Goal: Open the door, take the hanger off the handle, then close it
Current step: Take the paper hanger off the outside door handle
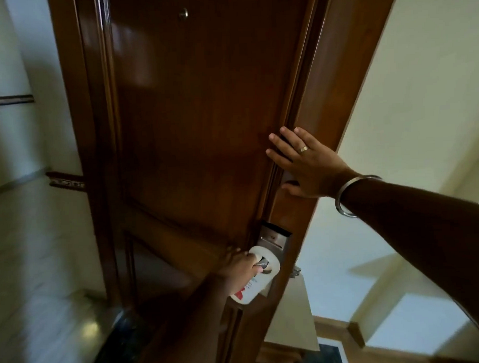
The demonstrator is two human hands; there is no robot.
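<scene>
A dark brown wooden door (198,123) fills the middle of the head view, standing ajar with its free edge at the right. A white and red door hanger (253,286) hangs on the metal lever handle (264,264) below a steel lock plate (274,235). My left hand (241,265) is closed around the lever, with the hanger against it. My right hand (305,165) lies flat with fingers spread on the door's edge, above the lock, wearing a ring and a steel bangle.
The wooden door frame (75,105) runs down the left side. Pale walls (420,93) and a light floor (32,256) surround the doorway. A wooden skirting board (338,330) shows at the lower right, beyond the door's edge.
</scene>
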